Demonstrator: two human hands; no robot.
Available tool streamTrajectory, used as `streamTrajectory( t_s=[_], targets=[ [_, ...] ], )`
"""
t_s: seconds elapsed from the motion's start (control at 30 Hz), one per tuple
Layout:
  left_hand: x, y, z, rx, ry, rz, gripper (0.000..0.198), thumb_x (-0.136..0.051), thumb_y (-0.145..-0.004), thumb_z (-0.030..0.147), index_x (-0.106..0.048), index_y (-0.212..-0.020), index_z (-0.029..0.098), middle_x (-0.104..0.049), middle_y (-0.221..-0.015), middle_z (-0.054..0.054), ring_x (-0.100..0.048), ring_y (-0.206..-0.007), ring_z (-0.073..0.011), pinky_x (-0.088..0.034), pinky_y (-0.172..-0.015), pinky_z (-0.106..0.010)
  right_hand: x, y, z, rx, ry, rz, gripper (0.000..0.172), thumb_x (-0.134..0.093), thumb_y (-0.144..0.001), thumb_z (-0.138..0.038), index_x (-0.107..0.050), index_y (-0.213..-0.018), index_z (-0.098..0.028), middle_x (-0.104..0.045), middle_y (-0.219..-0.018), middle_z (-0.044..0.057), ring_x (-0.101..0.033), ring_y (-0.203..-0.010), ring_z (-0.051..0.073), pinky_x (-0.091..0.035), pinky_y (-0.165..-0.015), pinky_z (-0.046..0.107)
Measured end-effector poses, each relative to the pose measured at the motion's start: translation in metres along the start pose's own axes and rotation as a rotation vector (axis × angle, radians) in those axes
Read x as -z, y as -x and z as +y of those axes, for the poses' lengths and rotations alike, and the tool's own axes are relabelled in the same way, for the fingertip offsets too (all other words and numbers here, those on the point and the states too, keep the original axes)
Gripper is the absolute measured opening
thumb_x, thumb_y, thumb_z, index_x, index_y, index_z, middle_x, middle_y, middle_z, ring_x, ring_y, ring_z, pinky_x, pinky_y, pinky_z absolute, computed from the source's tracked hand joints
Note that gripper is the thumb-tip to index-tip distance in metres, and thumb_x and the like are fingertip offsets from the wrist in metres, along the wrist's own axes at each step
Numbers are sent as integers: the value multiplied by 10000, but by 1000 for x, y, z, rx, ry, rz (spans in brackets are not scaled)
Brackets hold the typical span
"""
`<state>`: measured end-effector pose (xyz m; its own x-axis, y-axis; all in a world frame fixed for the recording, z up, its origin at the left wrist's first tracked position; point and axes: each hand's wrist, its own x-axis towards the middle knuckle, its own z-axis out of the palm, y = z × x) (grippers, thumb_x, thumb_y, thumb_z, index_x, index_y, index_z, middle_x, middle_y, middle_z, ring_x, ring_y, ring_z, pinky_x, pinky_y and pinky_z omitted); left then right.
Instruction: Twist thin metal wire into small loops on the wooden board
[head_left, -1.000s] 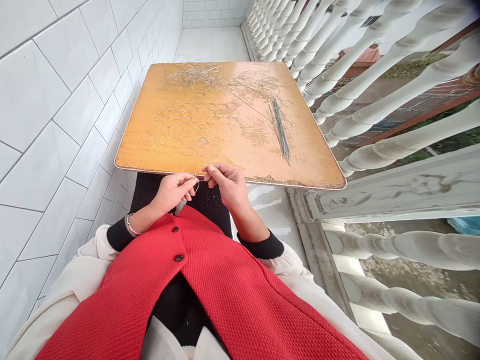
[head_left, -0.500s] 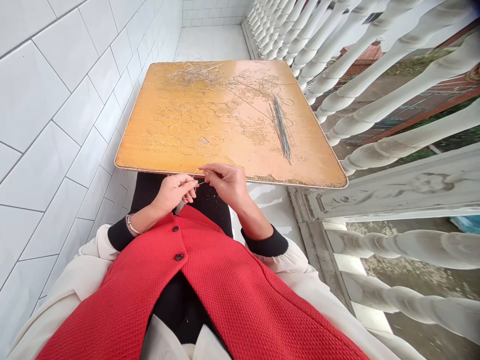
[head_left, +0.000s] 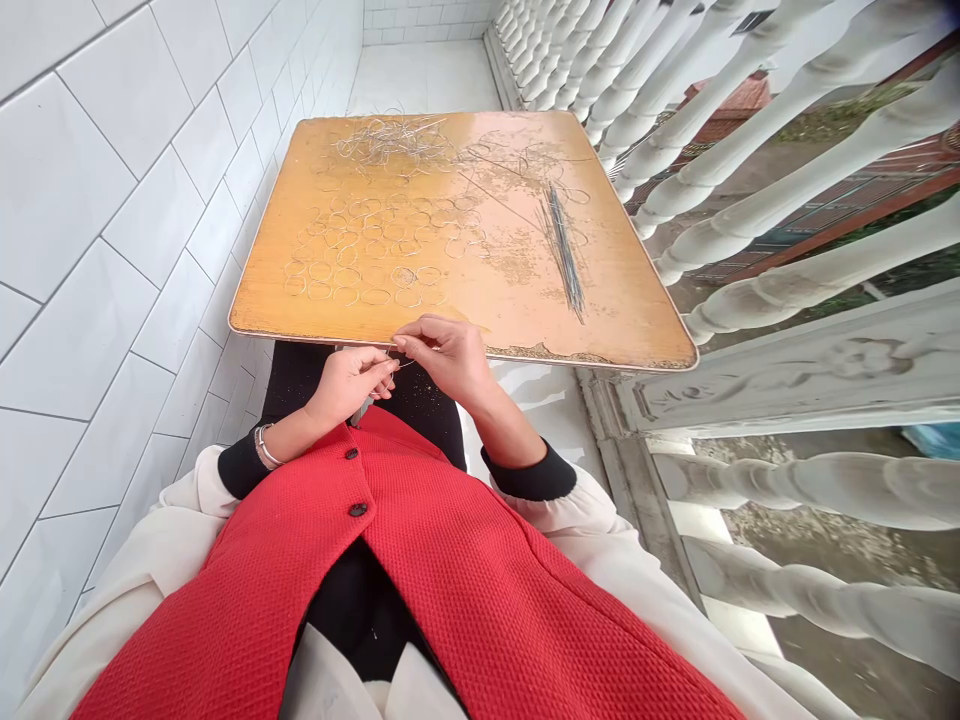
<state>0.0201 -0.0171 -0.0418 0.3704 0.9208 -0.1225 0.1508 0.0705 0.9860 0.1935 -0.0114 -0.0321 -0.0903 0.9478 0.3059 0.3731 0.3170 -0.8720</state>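
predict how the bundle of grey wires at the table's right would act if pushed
The grey wires would probably fan apart, since no tie shows around them. They look fairly stiff, as they lie nearly straight. Being so thin, each is likely light.

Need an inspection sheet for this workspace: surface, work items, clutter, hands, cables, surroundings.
Surface: table, finish worn in patches, near edge chipped.
Work items: thin wire in hand; wire rings spread on the table; bundle of straight rods on the right.
Clutter: tangled wire heap toward the far edge.
Hands: left hand and right hand both pinch the thin wire.
Cables: nothing seen.
Surroundings: tiled wall left, white balusters right.
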Motion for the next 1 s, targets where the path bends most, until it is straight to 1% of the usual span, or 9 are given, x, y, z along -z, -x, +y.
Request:
streamTrajectory(
  t_s=[0.13, 0.3, 0.4, 0.5, 0.57, 0.7, 0.8, 0.9, 1.0],
  targets=[
    [-1, 0, -7, -105, -60, 25, 225, -633, -828, 353, -647, -719, 158, -650, -637, 6, -644, -557, -95, -522, -572, -203, -1, -4, 4, -176, -193, -109, 297, -707, -751, -461, -656, -653, -185, -603, -596, 2, -508, -576, 126, -397, -561, 272],
    [-2, 1, -15, -223, -170, 61, 241, -618, -850, 369, -670, -727, 168, -650, -655, 0, -631, -585, -100, -523, -604, -218, -2, -8, 6, -309, -398, -150, 367, -799, -647, -502, -643, -613, -172, -582, -568, -8, -476, -533, 91, -380, -526, 244],
    [-2, -1, -13, -198, -124, 97, 234, -640, -832, 379, -679, -738, 168, -661, -662, -3, -637, -593, -108, -529, -620, -230, -2, -8, 5, -337, -473, -130, 417, -831, -612, -556, -669, -651, -175, -635, -627, 8, -533, -573, 101, -445, -561, 241],
    [-2, -4, -10, -131, 16, 135, 260, -682, -798, 417, -687, -740, 164, -683, -683, -15, -638, -594, -115, -536, -634, -248, -3, -1, 4, -338, -525, -10, 488, -776, -655, -655, -714, -787, -189, -684, -727, 26, -605, -653, 122, -506, -608, 244],
    [-2, -6, -9, -99, 105, 161, 271, -713, -769, 432, -699, -740, 163, -694, -705, -22, -632, -611, -115, -535, -653, -257, -5, 5, 5, -343, -535, 60, 511, -739, -683, -688, -720, -815, -195, -687, -728, 26, -612, -645, 120, -514, -600, 240],
    [-1, -8, -11, -74, 205, 180, 265, -761, -717, 426, -726, -744, 165, -688, -716, -17, -606, -661, -113, -514, -694, -268, -14, 15, 10, -342, -507, 101, 446, -806, -645, -620, -713, -743, -196, -687, -677, 15, -588, -590, 110, -517, -585, 247],
    [0, -7, -11, -77, 220, 155, 248, -761, -723, 408, -732, -728, 161, -659, -691, -5, -558, -654, -100, -476, -694, -261, -18, 16, 11, -341, -515, 145, 402, -842, -614, -571, -715, -707, -201, -693, -653, 9, -577, -565, 108, -522, -581, 254],
    [2, -7, -9, -78, 225, 111, 251, -758, -733, 404, -733, -710, 155, -647, -688, -6, -522, -652, -95, -441, -688, -262, -18, 13, 12, -363, -582, 132, 363, -855, -608, -526, -732, -722, -204, -718, -685, 17, -603, -585, 111, -526, -582, 251],
    [3, -7, -7, -48, 262, 79, 262, -781, -703, 415, -747, -718, 155, -674, -725, -22, -518, -663, -97, -428, -693, -267, -17, 12, 13, -386, -644, 114, 322, -861, -607, -476, -738, -728, -204, -725, -693, 16, -608, -585, 105, -521, -578, 242]
  ],
)
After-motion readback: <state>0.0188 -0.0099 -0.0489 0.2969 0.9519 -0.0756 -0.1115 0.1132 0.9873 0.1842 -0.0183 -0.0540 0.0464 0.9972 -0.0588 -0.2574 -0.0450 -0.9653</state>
